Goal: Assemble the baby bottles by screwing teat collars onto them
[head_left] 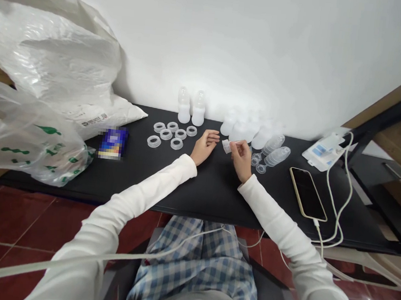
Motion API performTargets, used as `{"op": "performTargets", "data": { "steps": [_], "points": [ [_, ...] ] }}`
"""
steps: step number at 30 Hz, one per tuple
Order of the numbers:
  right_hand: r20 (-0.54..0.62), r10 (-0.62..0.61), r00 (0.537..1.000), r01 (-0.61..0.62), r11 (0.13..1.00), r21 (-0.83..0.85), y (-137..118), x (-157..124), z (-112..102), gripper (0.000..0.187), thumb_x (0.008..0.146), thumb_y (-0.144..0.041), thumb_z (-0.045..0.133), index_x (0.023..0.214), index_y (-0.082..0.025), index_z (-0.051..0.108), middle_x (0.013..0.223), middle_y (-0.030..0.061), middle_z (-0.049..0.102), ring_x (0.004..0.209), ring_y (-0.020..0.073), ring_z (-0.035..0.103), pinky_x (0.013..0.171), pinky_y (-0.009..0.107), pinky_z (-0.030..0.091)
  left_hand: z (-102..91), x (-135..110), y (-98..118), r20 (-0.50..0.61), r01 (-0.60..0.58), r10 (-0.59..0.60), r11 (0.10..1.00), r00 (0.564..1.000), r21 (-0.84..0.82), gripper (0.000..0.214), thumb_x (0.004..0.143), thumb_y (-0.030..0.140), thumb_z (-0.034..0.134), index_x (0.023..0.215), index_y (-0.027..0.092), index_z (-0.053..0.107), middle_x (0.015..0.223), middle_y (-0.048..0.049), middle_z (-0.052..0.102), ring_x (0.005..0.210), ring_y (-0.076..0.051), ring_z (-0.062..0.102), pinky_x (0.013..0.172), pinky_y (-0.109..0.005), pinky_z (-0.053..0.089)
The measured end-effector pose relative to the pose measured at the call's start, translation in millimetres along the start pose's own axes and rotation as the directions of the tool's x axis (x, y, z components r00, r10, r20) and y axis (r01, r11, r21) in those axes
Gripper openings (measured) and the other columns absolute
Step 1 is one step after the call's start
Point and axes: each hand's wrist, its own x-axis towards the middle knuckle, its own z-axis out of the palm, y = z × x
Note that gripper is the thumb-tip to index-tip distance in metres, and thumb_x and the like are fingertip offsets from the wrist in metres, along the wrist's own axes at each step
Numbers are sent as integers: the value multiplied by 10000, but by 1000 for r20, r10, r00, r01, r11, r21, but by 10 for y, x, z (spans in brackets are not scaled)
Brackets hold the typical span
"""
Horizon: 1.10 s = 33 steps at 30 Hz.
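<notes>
Between thumb and fingers, my right hand [241,158] pinches a small translucent ridged piece [226,146]; its exact kind is too small to make out. My left hand [204,146] is beside it over the black table, fingers stretched loosely and nothing in them. Several white baby bottle bodies [239,129] stand just beyond my right hand. To their right lie nested clear dome covers [277,156] and small clear looped pieces [260,168]. Left of my hands are several translucent collar rings [166,134]. Two bottles with clear domes on top [198,109] stand upright by the wall.
Large plastic bags [49,53] fill the table's left end, with a blurred blue packet [113,142] next to them. On the right lie a phone [308,194] on a charging cable and a white power strip [324,151]. A white cable [132,256] crosses my lap.
</notes>
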Motion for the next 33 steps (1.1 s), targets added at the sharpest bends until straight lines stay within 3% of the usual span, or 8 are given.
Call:
{"op": "performTargets", "data": {
  "steps": [3,6,8,12,18,25,29,33],
  "points": [
    [-129,-79,988,73,996,-51,-26,30,-61,463,825,-673,630,801,-251,441,699,-40,451,620,118,429,590,276,418,92,280,-135,-28,-50,56,985,998,165,531,695,88,666,1199,181,528,1291,-142,582,1160,-219,617,1019,-398,488],
    [-220,-143,965,127,988,-84,-49,46,-102,423,855,-642,610,846,-256,439,753,-26,458,676,130,456,638,281,432,182,598,-238,-13,-74,78,977,997,200,682,579,44,727,1210,163,497,1345,-178,547,1313,-285,521,1162,-476,352],
    [-253,-166,953,143,984,-107,-48,53,-118,391,880,-624,581,885,-259,441,787,-17,470,704,136,475,654,281,438,219,775,-270,-4,-58,60,983,998,175,704,537,49,767,1172,180,492,1256,-149,600,1305,-301,527,1182,-501,308],
    [-255,-177,950,145,979,-141,-17,64,-142,340,913,-591,538,941,-259,471,799,-13,478,702,140,487,643,277,439,233,914,-251,-27,13,-9,986,1000,167,621,535,92,818,1054,198,494,936,-47,635,1093,-283,623,1087,-465,397],
    [-182,-102,978,82,990,-113,-10,84,-190,291,912,-520,574,1022,-258,512,840,-14,546,668,117,512,666,280,474,21,441,-129,-181,-104,159,954,971,281,562,605,112,787,1076,196,492,1115,-89,536,1069,-239,558,1028,-398,435],
    [7,-88,996,88,994,-60,-67,93,-222,340,865,-549,643,1052,-275,570,950,10,633,791,142,614,730,300,526,-491,-183,120,87,-321,322,807,943,496,557,671,113,682,1201,248,576,1200,-85,524,1221,-294,475,1142,-505,360],
    [136,-111,984,119,991,-55,-106,88,-225,350,851,-562,657,1048,-279,602,1016,24,663,874,169,628,766,322,539,-555,-184,190,121,-386,371,822,921,419,541,702,228,715,1222,252,567,1232,-101,537,1259,-317,487,1147,-514,357],
    [125,-148,981,155,986,-55,-108,94,-235,362,841,-559,676,1051,-274,600,1021,33,661,918,182,629,792,333,540,-528,-145,175,49,-379,376,908,925,179,707,683,420,817,1264,253,450,1232,-121,553,1208,-290,565,1037,-442,450]
  ]
}}
